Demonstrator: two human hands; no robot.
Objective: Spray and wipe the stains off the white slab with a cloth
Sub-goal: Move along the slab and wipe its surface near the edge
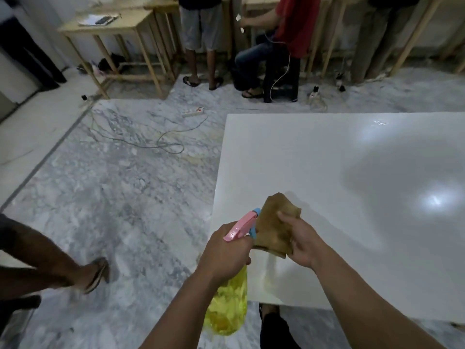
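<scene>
The left hand [226, 250] gripped a bottle [230, 302], nozzle aimed far-right at the cloth [274, 227] clutched by the right hand [299, 240], over the slab [352, 159] on marble floor [125, 185].

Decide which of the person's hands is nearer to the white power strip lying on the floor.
Left. The left hand, holding the spray bottle, lies on the power strip's side; the right hand, holding the cloth, is farther right.

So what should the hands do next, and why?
Probably squeeze the trigger. The left hand grips the spray bottle with its pink nozzle aimed at the brown cloth, which the right hand holds up just above the white slab. Wetting the cloth first seems the likely step before wiping.
</scene>
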